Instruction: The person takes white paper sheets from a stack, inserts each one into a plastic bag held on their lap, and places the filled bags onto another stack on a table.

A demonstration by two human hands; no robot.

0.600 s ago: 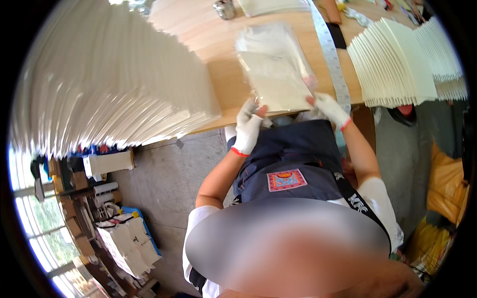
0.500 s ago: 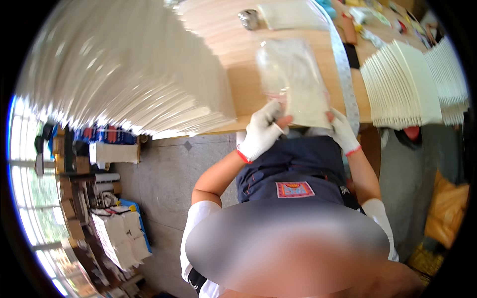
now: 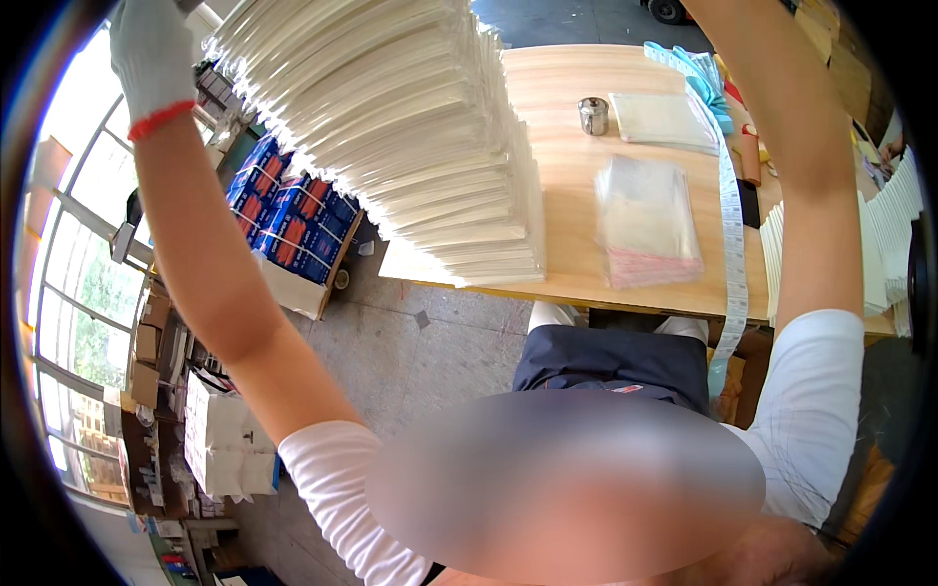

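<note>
My left hand [image 3: 154,63], in a white knit glove with a red cuff, is raised at the upper left beside the tall stack. Its fingers run to the picture's edge, so I cannot see whether they hold anything. My right forearm [image 3: 816,176] reaches up past the top edge on the right, and that hand is out of sight. Between the arms, a pile of clear plastic bags [image 3: 647,220] with a pinkish near edge lies on the wooden table [image 3: 562,215]. To its left leans a tall stack of white, plastic-wrapped flat pieces [image 3: 420,146].
A metal tin [image 3: 593,115] and a flat clear packet [image 3: 664,119] sit farther back. A pale tape measure [image 3: 733,254] hangs over the table's front edge. White stacked pieces [image 3: 884,244] stand at the right. Blue strapped boxes [image 3: 298,220] are on the left floor.
Both hands have left the pale plastic bag they held at the table's front edge. They have risen and spread apart, the right out of view. The whole view has shifted.
</note>
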